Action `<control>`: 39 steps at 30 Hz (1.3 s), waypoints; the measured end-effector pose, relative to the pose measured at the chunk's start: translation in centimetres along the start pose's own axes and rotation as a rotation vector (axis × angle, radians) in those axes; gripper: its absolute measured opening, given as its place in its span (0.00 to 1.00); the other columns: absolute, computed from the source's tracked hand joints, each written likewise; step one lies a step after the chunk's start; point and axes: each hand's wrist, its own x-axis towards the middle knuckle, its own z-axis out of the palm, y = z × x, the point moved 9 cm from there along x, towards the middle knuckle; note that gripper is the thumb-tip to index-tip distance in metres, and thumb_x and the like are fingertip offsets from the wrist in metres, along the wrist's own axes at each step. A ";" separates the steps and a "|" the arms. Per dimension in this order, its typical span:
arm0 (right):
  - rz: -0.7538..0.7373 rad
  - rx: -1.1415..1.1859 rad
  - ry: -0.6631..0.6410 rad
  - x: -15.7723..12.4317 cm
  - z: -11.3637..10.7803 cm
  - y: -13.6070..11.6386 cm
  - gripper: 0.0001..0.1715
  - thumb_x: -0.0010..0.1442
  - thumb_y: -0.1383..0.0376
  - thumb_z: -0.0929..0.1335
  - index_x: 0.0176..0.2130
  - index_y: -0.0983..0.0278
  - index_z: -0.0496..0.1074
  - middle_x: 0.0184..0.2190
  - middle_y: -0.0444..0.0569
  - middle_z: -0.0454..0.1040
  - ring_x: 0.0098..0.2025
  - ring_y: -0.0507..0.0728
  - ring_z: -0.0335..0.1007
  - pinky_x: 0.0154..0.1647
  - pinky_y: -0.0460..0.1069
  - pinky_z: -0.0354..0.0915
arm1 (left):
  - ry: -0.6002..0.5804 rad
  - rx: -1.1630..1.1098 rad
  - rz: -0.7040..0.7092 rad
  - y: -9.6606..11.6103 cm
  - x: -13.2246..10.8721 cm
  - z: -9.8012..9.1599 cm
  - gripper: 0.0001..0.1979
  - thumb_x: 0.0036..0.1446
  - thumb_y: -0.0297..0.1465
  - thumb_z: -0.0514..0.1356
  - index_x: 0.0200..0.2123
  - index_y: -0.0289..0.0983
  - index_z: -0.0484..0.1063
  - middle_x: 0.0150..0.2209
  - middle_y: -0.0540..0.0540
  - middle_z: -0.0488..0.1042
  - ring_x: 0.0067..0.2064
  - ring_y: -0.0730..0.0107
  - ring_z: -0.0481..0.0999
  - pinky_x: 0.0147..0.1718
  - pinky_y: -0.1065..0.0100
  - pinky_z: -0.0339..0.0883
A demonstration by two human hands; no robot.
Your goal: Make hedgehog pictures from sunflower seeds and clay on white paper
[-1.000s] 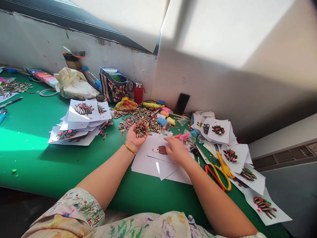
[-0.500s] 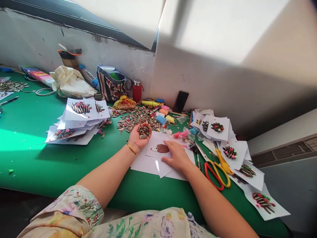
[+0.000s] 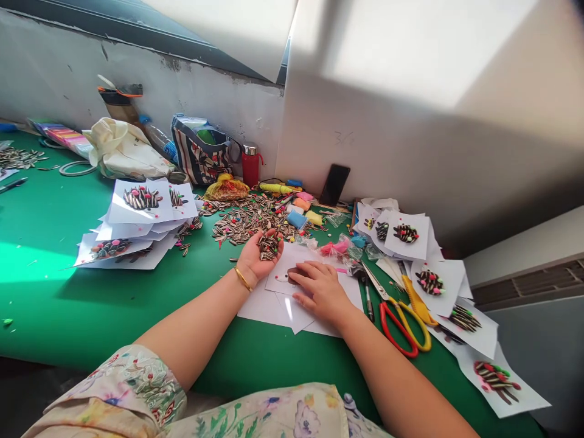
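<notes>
My left hand [image 3: 258, 260] is palm up and cupped around a small heap of striped sunflower seeds [image 3: 269, 246], with bits of red and green among them. Under my right hand [image 3: 325, 291] lies a white paper card [image 3: 277, 281] with a hedgehog shape on it: a pale snout with a red nose and a brown clay body [image 3: 295, 275]. My right fingers are stretched out over the body and hide most of it. More white sheets [image 3: 262, 310] lie beneath the card. A large pile of sunflower seeds [image 3: 246, 219] spreads just beyond my left hand.
Scissors [image 3: 401, 316] with red and yellow handles and a yellow cutter [image 3: 416, 301] lie to the right. Finished seed hedgehog cards are stacked left [image 3: 137, 228] and right [image 3: 426, 286]. Clay packets [image 3: 297, 219], a phone [image 3: 334, 184] and a red bottle [image 3: 250, 165] stand behind.
My right hand has moved slightly left and now covers most of the brown clay body. My left hand still holds the seeds. The whole view has shifted a little.
</notes>
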 end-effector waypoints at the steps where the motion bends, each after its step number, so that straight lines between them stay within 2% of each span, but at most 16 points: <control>1: -0.005 -0.008 -0.004 0.0 0.0 -0.1 0.26 0.62 0.55 0.68 0.58 0.51 0.69 0.62 0.50 0.65 0.62 0.65 0.57 0.61 0.62 0.49 | 0.001 0.003 -0.002 0.0 0.0 0.0 0.14 0.66 0.34 0.52 0.35 0.33 0.74 0.34 0.39 0.77 0.36 0.64 0.79 0.34 0.63 0.77; 13: -0.001 -0.022 -0.007 0.3 0.0 -0.5 0.26 0.62 0.53 0.68 0.58 0.53 0.68 0.63 0.50 0.63 0.64 0.64 0.54 0.61 0.62 0.48 | 0.001 0.023 -0.002 0.0 0.1 0.2 0.15 0.66 0.34 0.51 0.35 0.33 0.74 0.35 0.39 0.77 0.36 0.65 0.79 0.33 0.64 0.78; 17: 0.017 -0.011 0.019 0.2 0.2 0.0 0.28 0.62 0.54 0.68 0.60 0.55 0.66 0.63 0.52 0.63 0.64 0.65 0.55 0.62 0.62 0.50 | 0.007 0.022 -0.004 -0.1 0.1 0.2 0.15 0.66 0.34 0.51 0.35 0.33 0.74 0.34 0.39 0.76 0.36 0.65 0.79 0.32 0.64 0.78; 22: 0.040 0.008 0.037 0.2 0.4 0.3 0.25 0.63 0.55 0.67 0.58 0.56 0.68 0.63 0.51 0.64 0.63 0.64 0.55 0.62 0.62 0.51 | 0.006 0.021 -0.003 -0.1 -0.1 0.3 0.14 0.66 0.34 0.51 0.35 0.33 0.74 0.34 0.39 0.77 0.36 0.65 0.79 0.33 0.64 0.78; 27: 0.076 0.041 0.117 0.2 0.1 1.1 0.28 0.65 0.56 0.65 0.62 0.59 0.63 0.61 0.53 0.66 0.62 0.64 0.56 0.62 0.61 0.53 | 0.005 0.010 0.004 0.1 0.1 0.1 0.14 0.66 0.33 0.51 0.35 0.33 0.74 0.34 0.38 0.77 0.36 0.64 0.79 0.35 0.63 0.78; 35: 0.094 0.120 0.250 0.1 -1.0 1.6 0.20 0.66 0.60 0.63 0.56 0.59 0.70 0.55 0.53 0.71 0.57 0.62 0.63 0.58 0.59 0.59 | 0.004 -0.003 0.009 0.5 0.2 0.0 0.13 0.65 0.34 0.53 0.37 0.34 0.74 0.36 0.38 0.78 0.38 0.63 0.80 0.35 0.62 0.79; 39: 0.066 0.159 0.245 1.5 -2.2 0.8 0.17 0.66 0.64 0.63 0.51 0.59 0.73 0.50 0.52 0.74 0.52 0.61 0.66 0.54 0.57 0.62 | -0.001 0.013 -0.013 0.3 0.2 0.0 0.12 0.65 0.34 0.54 0.36 0.34 0.74 0.38 0.37 0.78 0.39 0.61 0.80 0.33 0.62 0.79</control>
